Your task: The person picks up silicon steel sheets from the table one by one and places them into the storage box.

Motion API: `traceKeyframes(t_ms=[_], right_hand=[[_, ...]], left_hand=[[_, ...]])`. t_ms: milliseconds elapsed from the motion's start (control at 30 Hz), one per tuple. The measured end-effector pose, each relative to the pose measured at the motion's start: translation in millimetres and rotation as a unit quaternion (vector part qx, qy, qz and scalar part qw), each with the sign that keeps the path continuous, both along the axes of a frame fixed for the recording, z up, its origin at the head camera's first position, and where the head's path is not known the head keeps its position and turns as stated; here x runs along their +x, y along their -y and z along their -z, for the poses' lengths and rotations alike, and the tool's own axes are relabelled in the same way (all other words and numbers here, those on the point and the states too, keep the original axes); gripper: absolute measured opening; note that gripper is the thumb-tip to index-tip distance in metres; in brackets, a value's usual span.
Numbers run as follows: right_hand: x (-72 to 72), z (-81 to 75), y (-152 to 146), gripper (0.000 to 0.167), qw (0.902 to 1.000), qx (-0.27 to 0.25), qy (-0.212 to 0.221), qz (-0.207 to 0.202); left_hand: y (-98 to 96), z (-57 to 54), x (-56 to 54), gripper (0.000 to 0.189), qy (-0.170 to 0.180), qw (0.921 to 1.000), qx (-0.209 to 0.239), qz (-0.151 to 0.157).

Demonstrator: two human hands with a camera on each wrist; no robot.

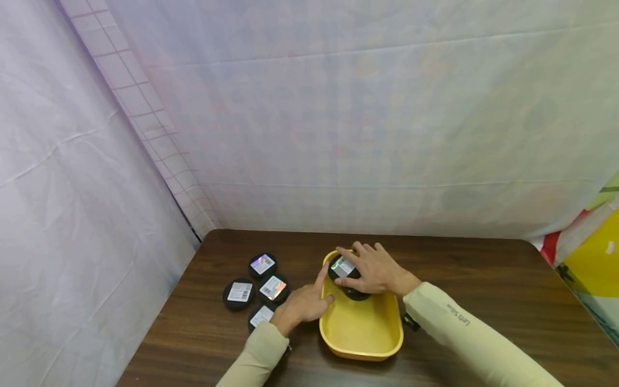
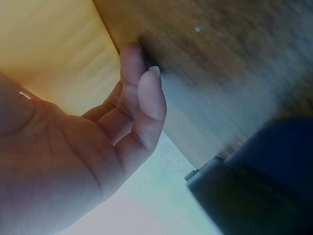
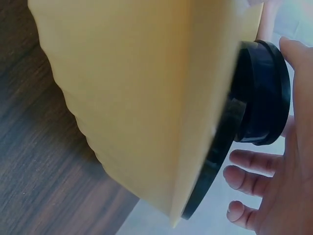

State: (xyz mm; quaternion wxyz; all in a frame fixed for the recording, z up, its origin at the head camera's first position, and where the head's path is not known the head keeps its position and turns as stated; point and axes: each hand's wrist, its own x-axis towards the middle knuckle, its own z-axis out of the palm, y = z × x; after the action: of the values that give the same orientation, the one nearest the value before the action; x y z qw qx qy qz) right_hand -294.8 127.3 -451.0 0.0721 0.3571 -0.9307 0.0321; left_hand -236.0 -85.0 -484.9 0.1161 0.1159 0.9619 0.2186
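Observation:
A yellow plastic tray (image 1: 360,328) stands on the table. Over its far end my right hand (image 1: 377,269) grips a black round container (image 1: 344,267) with a shiny white label on top, thumb and index finger at opposite sides of its rim. Just below it, a second black round container (image 1: 357,294) sits in the tray, partly covered by the hand. In the right wrist view, the gripped container (image 3: 264,93) overlaps the other dark disc (image 3: 215,156). My left hand (image 1: 307,302) lies at the tray's left rim, index finger extended along it, the other fingers loosely bent outside the wall.
Several more labelled black containers (image 1: 239,293) lie in a group left of the tray, one partly behind the left wrist. A small black and green-yellow object (image 1: 411,321) lies right of the tray. White curtains (image 1: 362,134) hang behind the brown table (image 1: 464,322).

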Motion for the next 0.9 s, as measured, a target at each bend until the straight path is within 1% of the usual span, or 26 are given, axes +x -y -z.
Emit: traceKeyframes(t_ms=[167, 300, 433, 567, 733, 900], right_hand=[[1.7, -1.5, -2, 0.084, 1.0, -0.004, -0.001, -0.004], [1.8, -2.8, -6, 0.082, 0.9999, -0.009, -0.006, 0.004], [1.4, -3.6, -14, 0.08, 0.9995, -0.016, -0.016, 0.021], [3.5, -2.1, -25, 0.077, 0.9984, -0.034, -0.016, 0.042], [9.2, 1.2, -41, 0.076, 0.9965, -0.051, -0.014, 0.064], [16.6, 3.1, -53, 0.074, 0.9946, -0.06, -0.022, 0.081]], left_hand=[[-0.9, 0.0, -0.1, 0.079, -0.002, 1.0, 0.003, -0.001], [-0.9, 1.2, 0.8, 0.079, -0.006, 1.0, 0.006, -0.001], [-0.9, 1.7, 1.8, 0.081, -0.01, 0.9999, 0.011, -0.002], [-1.1, 2.4, 1.5, 0.083, -0.008, 0.9998, 0.018, -0.001], [-0.7, 3.8, 1.2, 0.083, -0.007, 0.9998, 0.021, 0.0], [0.4, 2.4, 1.5, 0.085, -0.016, 0.9996, 0.024, 0.003]])
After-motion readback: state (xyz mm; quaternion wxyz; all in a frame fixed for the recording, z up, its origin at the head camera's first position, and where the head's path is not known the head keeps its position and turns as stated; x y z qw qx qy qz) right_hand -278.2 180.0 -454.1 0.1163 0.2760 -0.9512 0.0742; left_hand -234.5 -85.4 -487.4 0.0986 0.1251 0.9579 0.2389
